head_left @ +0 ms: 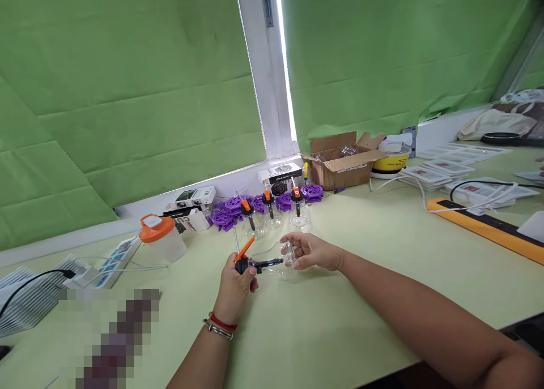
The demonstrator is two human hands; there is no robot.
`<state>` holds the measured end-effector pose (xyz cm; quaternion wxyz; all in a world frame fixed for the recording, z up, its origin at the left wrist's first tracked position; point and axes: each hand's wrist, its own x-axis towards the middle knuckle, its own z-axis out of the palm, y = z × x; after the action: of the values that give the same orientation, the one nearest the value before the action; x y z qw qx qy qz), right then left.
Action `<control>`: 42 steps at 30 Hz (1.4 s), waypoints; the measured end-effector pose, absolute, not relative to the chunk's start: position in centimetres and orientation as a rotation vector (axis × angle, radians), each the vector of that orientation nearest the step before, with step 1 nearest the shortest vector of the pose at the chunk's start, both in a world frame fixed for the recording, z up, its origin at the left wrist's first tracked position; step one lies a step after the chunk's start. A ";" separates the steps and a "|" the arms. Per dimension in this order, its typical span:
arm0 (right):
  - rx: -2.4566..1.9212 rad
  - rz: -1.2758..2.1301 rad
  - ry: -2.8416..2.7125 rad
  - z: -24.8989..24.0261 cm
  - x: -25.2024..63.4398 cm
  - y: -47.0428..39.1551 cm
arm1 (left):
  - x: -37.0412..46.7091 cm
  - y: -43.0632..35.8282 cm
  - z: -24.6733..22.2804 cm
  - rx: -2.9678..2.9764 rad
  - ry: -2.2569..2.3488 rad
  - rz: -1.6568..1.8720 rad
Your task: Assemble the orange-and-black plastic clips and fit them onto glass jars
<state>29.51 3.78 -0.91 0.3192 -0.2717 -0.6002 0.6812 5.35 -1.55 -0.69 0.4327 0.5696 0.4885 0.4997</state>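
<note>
Gripping is seen at both ends: the black cap (242, 264) is wrapped by the left hand (238, 284), thumb pressed to its side, and the base of the clear bottle (275, 252) is clasped by the curled right hand (312, 253), fingertips spread only by the bottle's width. The bottle is tipped on its side between both sets of fingers; contact with the table (331, 326) cannot be told. An orange lever (245, 247) is raised just past the left fingers; a dark tube (267, 263) is seen inside the bottle. Risks, as judged: the bottle could be dropped if its smooth wall is let slip by the right fingertips; the cap could be seated crooked if twisted out of line; the lever could be squeezed by accident. Beyond the fingers, three capped bottles (268, 201) could be toppled if bumped. Writing: large letters, seemingly "CU", partly cut off, on the carton (187, 219) beyond and left of the fingers; print on the white box (280, 171) straight beyond and the yellow bowl (389, 162) farther right is too small to be read.
</note>
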 end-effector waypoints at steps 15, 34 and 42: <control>-0.695 1.781 -1.596 -0.9 29.3 3.8 | 5.2 -1.5 -0.5 1.414 1.215 1.234; -0.907 0.263 -2.336 -0.7 27.0 1.9 | 6.2 -2.1 -0.1 1.458 1.351 1.280; -0.865 -0.038 -1.838 -0.2 31.2 5.4 | 5.5 -1.5 -0.2 1.481 1.205 1.407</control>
<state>31.17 5.35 -0.24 0.5269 -0.3620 -0.7688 -0.0159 5.53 -1.54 -0.16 0.3757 0.5788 0.4709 0.5497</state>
